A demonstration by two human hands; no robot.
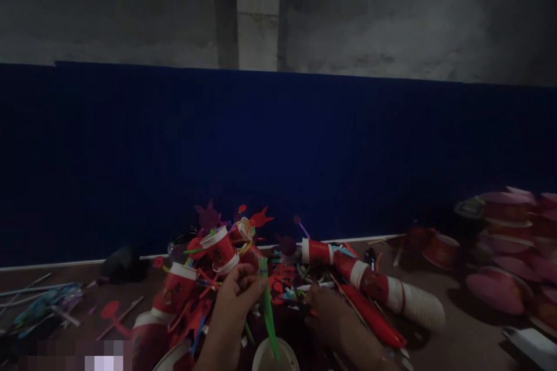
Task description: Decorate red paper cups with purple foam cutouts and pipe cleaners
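Observation:
My left hand (238, 295) pinches a few green plastic straws (267, 313) near their upper end, between thumb and fingers. The straws' lower end reaches down over the mouth of a pale paper cup (275, 357) at the bottom edge. To the right, my right hand (333, 313) is closed and slightly blurred, low over the cluttered tabletop. A dark, thin shape shows by its fingertips, but what it grips is too dim to make out. Red-and-white paper cups (176, 287) lie heaped left of my left hand.
A row of nested paper cups (387, 290) lies on its side at right, beside a long red object (374, 319). Red and pink cups (505, 243) are stacked at far right. Loose straws (39, 295) lie at left. A blue panel (278, 145) stands behind the table.

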